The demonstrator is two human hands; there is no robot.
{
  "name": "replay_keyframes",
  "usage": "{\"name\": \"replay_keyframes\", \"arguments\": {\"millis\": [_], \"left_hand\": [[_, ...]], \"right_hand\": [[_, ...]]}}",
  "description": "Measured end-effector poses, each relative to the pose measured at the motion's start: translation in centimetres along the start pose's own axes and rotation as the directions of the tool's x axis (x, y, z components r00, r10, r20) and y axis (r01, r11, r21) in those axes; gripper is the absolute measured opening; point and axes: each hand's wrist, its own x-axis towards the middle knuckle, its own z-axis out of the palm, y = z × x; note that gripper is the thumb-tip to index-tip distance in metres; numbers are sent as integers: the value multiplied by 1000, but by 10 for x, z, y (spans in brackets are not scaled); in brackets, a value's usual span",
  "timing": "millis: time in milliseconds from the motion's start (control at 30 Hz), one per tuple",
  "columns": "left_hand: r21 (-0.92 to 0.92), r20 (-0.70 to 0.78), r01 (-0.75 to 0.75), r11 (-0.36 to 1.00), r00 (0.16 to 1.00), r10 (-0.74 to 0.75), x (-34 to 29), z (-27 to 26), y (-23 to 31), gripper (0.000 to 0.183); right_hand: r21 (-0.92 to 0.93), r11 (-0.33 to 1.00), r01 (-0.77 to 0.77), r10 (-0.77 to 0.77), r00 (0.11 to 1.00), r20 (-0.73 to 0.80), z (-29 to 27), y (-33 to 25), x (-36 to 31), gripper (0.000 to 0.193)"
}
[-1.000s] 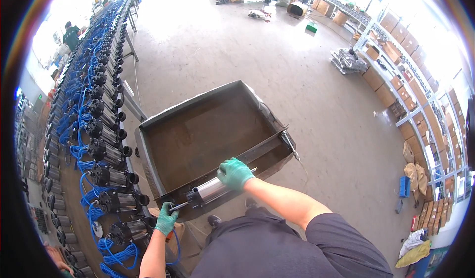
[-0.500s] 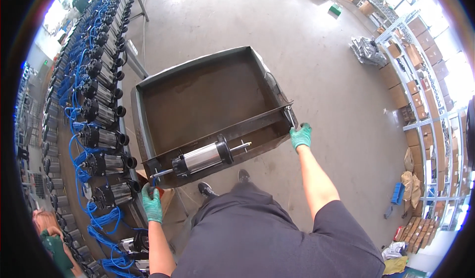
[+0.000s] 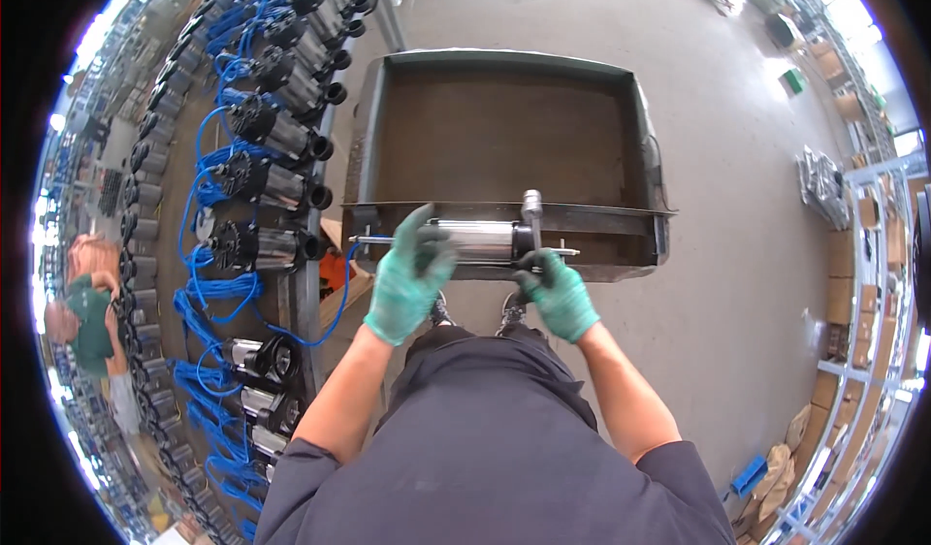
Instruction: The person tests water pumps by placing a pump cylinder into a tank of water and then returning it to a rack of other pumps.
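A silver cylindrical motor [image 3: 480,241] with black end caps and thin shafts at both ends lies across the near part of a dark metal tank [image 3: 635,109]. My left hand [image 3: 407,283], in a green glove, is over the motor's left end; its fingers are smeared by motion. My right hand [image 3: 562,298], gloved alike with dark fingertips, is closed at the motor's right end. From it rises what looks like a socket wrench [image 3: 531,206], its silver socket upward. The fingers partly hide its lower end.
On the left, a long bench holds rows of similar silver-and-black motors [image 3: 267,244] with coiled blue cables [image 3: 208,317]. Beyond it sits a person in green [image 3: 92,327]. Shelves with cardboard boxes [image 3: 842,283] line the right. A blue bin [image 3: 750,475] is on the floor.
My right hand has moved in from the tank's right corner to the motor, now with the wrench. My left hand has come up from the bench edge to the motor. The view has turned.
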Motion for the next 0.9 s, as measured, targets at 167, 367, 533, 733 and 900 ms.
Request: {"name": "replay_keyframes", "arguments": {"millis": [167,367,533,733,900], "left_hand": [[-183,-112,-46,982,993,26,14,18,6,35],[-637,-297,246,730,796,-527,20,-60,-68,24],[-605,-380,454,654,557,-738,11,-156,-148,35],[-415,-207,672,613,586,-783,27,-175,-178,32],[-378,-99,736,562,571,-815,34,-174,-176,31]], "right_hand": [[-259,954,150,-116,983,140,86,5,32,12],[-590,627,509,-461,853,245,90,-14,46,38],[-727,560,398,-563,826,18,42,-38,77,20],[-703,687,184,-264,965,-5,21,-16,106,18],[-712,666,223,-324,946,-7,26,-17,107,16]]}}
